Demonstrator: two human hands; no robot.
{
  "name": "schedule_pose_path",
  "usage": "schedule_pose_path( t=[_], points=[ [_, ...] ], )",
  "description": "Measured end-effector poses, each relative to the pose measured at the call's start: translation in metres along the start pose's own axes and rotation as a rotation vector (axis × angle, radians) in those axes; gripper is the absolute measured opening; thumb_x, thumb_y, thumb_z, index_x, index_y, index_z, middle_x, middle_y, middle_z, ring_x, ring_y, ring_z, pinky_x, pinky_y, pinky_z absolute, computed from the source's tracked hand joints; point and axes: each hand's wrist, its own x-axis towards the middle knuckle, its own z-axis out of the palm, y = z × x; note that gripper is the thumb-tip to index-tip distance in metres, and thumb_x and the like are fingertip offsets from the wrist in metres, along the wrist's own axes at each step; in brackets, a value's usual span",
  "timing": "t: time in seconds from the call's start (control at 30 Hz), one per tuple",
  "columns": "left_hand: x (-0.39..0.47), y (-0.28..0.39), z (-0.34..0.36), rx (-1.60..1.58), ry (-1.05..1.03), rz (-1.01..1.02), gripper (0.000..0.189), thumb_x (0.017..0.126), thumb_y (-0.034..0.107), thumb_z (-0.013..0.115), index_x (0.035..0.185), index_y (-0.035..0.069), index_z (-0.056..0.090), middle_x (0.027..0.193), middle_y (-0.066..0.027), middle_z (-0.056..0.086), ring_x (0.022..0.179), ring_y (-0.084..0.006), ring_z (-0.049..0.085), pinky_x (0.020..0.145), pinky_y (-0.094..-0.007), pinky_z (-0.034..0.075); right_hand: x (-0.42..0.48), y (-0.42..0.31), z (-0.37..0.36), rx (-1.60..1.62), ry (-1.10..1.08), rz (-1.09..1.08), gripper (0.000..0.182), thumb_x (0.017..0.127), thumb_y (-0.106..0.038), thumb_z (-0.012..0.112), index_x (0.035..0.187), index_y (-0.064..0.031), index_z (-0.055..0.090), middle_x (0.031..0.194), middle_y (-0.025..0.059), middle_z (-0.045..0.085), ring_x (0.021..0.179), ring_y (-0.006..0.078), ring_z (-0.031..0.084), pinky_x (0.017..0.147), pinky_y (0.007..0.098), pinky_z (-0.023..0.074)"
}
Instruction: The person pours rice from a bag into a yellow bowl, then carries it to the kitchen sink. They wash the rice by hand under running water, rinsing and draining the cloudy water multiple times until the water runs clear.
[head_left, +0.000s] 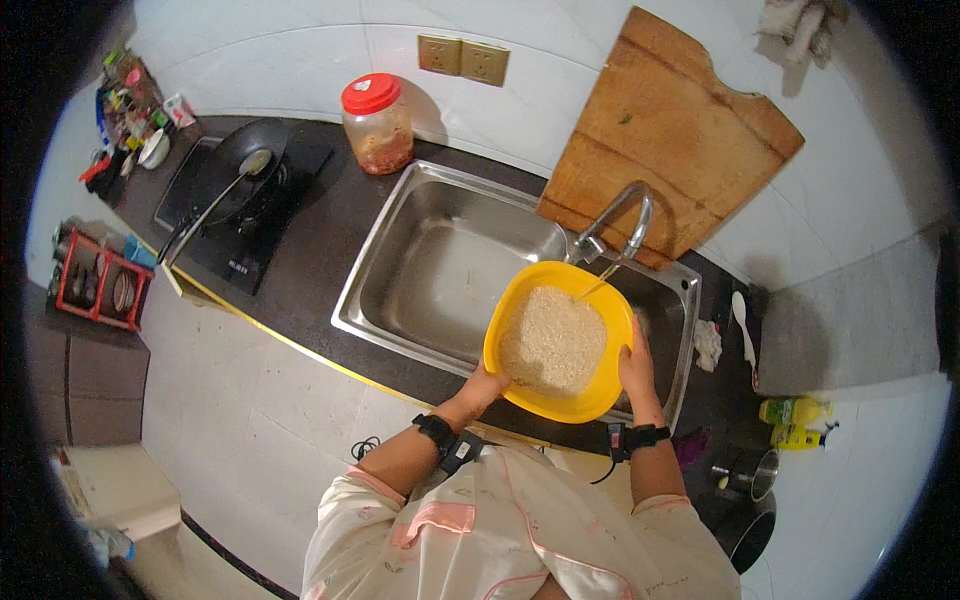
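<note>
A yellow plastic bowl (560, 406) is held over the right part of the stainless steel sink (457, 277). Pale grains that look like rice (559, 337) cover its bottom. My left hand (491, 382) grips the bowl's lower left rim, and my right hand (637, 367) grips its right side. From the curved metal faucet (640, 217), a thin stream of water (600, 281) falls into the bowl near its back rim. The fingers under the bowl are mostly hidden.
Behind the faucet a wooden cutting board (660, 127) leans on the wall. A red-lidded jar (379, 124) stands behind the sink's left corner. Farther left, a wok (244, 180) holding a ladle (255, 161) sits on the stove. A white spoon (742, 319) lies at right.
</note>
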Motion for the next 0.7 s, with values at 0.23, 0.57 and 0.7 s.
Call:
schedule_pose_path(
  t=[0.23, 0.57, 0.7],
  points=[
    [-0.001, 0.005, -0.001, 0.020, -0.004, -0.096, 0.049, 0.087, 0.006, 0.052, 0.134, 0.007, 0.039, 0.123, -0.0070, 0.054, 0.108, -0.0190, 0.055, 0.086, -0.0317, 0.050, -0.001, -0.011, -0.002, -0.037, -0.016, 0.079, 0.062, 0.092, -0.004, 0.042, 0.148, -0.0166, 0.020, 0.140, 0.0217, 0.039, 0.121, 0.0383, 0.048, 0.097, 0.0422, 0.0417],
    [0.003, -0.003, -0.010, -0.004, -0.059, -0.151, 0.050, 0.084, 0.002, 0.049, 0.134, 0.006, 0.039, 0.123, -0.0082, 0.054, 0.112, -0.0228, 0.055, 0.093, -0.0360, 0.048, 0.000, -0.008, 0.001, -0.079, -0.005, 0.096, 0.066, 0.090, -0.003, 0.047, 0.148, -0.0191, 0.019, 0.141, 0.0195, 0.040, 0.126, 0.0352, 0.043, 0.103, 0.0390, 0.0372],
    [-0.002, 0.006, -0.004, 0.024, -0.077, -0.109, 0.050, 0.084, 0.002, 0.049, 0.133, 0.006, 0.039, 0.120, -0.0068, 0.054, 0.106, -0.0208, 0.056, 0.087, -0.0334, 0.049, -0.001, -0.007, 0.002, -0.110, 0.017, 0.085, 0.066, 0.090, -0.003, 0.046, 0.148, -0.0175, 0.020, 0.137, 0.0216, 0.043, 0.120, 0.0381, 0.048, 0.096, 0.0420, 0.0415]
  ],
)
